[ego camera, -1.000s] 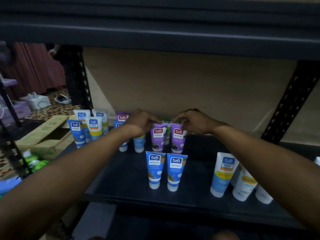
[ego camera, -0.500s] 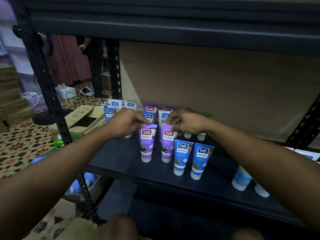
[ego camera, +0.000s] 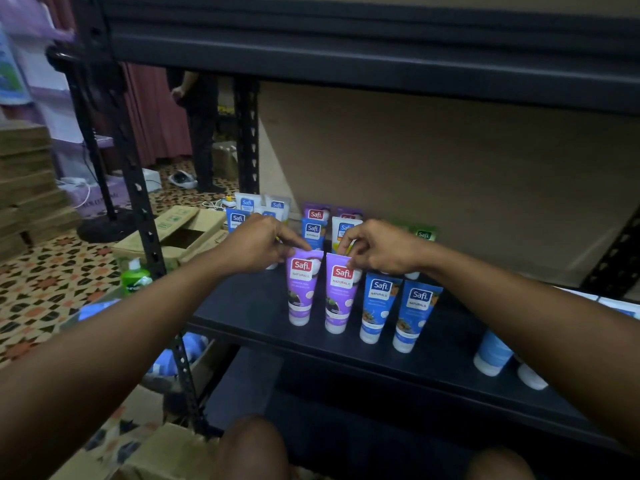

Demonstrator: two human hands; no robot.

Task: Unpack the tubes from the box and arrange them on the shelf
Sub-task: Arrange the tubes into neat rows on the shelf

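Pinching the crimped tops of two purple tubes, left hand (ego camera: 258, 245) on the left purple tube (ego camera: 302, 287), right hand (ego camera: 379, 249) on the right purple tube (ego camera: 340, 294), now brought forward beside the blue tubes (ego camera: 398, 311) at the shelf (ego camera: 249, 306) front, extending that row

Two purple tubes (ego camera: 302, 287) are held by their tops, one under the left hand (ego camera: 258, 244) and one under the right hand (ego camera: 379, 249). Two blue tubes (ego camera: 377, 308) are seen just below the right hand. One open box (ego camera: 173, 233) is seen left of the left hand.
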